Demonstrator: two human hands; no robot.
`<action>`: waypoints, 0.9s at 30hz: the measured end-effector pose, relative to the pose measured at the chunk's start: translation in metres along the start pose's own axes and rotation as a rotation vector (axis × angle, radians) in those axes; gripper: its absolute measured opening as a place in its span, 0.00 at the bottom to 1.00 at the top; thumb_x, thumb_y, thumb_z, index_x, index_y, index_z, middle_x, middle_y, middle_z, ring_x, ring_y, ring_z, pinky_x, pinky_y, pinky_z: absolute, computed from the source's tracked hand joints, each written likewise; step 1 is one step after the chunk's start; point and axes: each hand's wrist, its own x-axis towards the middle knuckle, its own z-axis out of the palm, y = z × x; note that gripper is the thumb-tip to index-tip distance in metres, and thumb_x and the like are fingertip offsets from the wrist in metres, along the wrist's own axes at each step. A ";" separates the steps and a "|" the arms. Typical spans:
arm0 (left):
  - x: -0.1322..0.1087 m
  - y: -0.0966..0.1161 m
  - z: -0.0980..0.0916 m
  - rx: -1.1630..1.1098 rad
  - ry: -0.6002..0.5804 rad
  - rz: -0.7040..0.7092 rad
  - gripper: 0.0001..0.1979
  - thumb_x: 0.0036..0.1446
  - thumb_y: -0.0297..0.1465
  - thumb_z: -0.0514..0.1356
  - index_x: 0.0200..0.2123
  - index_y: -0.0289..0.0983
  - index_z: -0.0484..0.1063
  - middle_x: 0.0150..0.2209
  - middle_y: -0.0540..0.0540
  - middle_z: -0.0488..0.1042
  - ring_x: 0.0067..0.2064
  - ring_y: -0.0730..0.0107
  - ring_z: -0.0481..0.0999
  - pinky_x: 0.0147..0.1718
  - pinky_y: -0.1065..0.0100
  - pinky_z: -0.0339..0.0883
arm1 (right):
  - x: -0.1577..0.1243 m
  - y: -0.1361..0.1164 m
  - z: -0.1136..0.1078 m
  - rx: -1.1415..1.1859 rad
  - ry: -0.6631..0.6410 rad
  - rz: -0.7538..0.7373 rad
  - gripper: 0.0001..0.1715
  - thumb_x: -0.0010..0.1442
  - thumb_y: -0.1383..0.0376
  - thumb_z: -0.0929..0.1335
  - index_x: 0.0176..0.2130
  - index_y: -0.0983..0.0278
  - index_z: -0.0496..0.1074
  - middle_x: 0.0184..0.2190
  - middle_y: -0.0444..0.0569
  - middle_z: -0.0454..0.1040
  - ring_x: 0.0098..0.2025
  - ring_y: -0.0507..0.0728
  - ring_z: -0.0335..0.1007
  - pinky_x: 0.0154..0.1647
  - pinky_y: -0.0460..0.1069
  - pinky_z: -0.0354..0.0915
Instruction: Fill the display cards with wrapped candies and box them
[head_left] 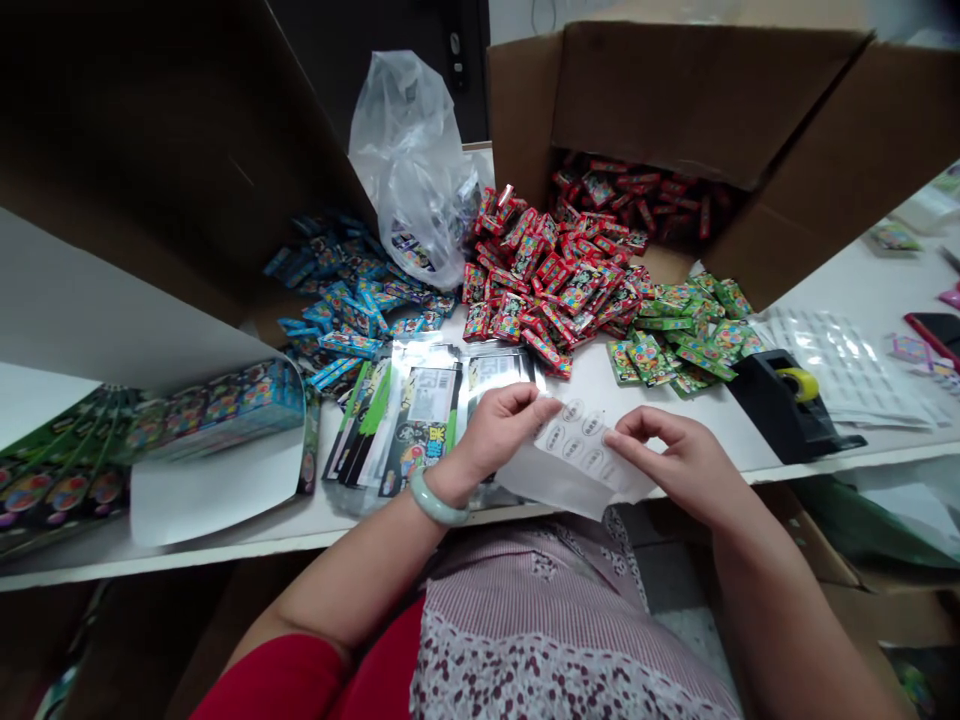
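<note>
A white sheet of oval printed stickers [576, 458] spans both my hands, tilted over the table's front edge. My left hand [501, 425], with a pale green bangle on the wrist, pinches the sheet's upper left side. At its right side, my right hand [667, 455] has thumb and forefinger closed on the sheet; whether a single sticker is lifted there I cannot tell. Left of the sheet lies a stack of printed pouches [412, 425] with clear and silvery parts. Another pouch [495, 370] lies partly behind my left hand.
Small red packets [555, 270] spill from a cardboard box [675, 100]. Blue packets [352, 310] lie left, green packets [682, 340] right. A plastic bag [412, 170] stands behind. A black tape dispenser [787, 405] and more sticker sheets [832, 360] are at right.
</note>
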 end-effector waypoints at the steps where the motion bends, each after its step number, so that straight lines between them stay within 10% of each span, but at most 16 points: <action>1: 0.000 -0.001 0.000 0.007 -0.006 0.009 0.17 0.56 0.38 0.60 0.20 0.37 0.64 0.21 0.54 0.59 0.25 0.75 0.58 0.26 0.69 0.53 | 0.000 0.001 0.000 -0.005 -0.006 0.009 0.15 0.58 0.55 0.69 0.27 0.63 0.70 0.24 0.45 0.72 0.28 0.52 0.67 0.26 0.44 0.64; 15: 0.014 -0.011 -0.003 -0.199 -0.180 -0.128 0.10 0.50 0.34 0.64 0.32 0.36 0.68 0.30 0.51 0.70 0.31 0.75 0.68 0.31 0.72 0.61 | 0.016 0.013 -0.003 0.025 -0.029 0.091 0.16 0.56 0.53 0.69 0.29 0.64 0.72 0.26 0.46 0.74 0.28 0.53 0.68 0.29 0.47 0.64; 21: 0.036 -0.019 -0.016 -0.170 -0.017 -0.171 0.11 0.44 0.32 0.66 0.31 0.35 0.68 0.28 0.52 0.72 0.29 0.74 0.70 0.31 0.72 0.63 | 0.008 0.064 -0.021 -0.113 0.248 0.076 0.18 0.59 0.53 0.66 0.43 0.62 0.70 0.42 0.53 0.75 0.43 0.60 0.72 0.43 0.54 0.67; 27: 0.052 -0.028 -0.027 -0.150 0.065 -0.182 0.13 0.41 0.32 0.66 0.31 0.35 0.68 0.27 0.52 0.73 0.27 0.74 0.71 0.31 0.72 0.64 | -0.002 0.085 0.018 -0.513 -0.036 0.000 0.22 0.53 0.60 0.72 0.47 0.64 0.70 0.45 0.56 0.74 0.49 0.65 0.68 0.50 0.57 0.64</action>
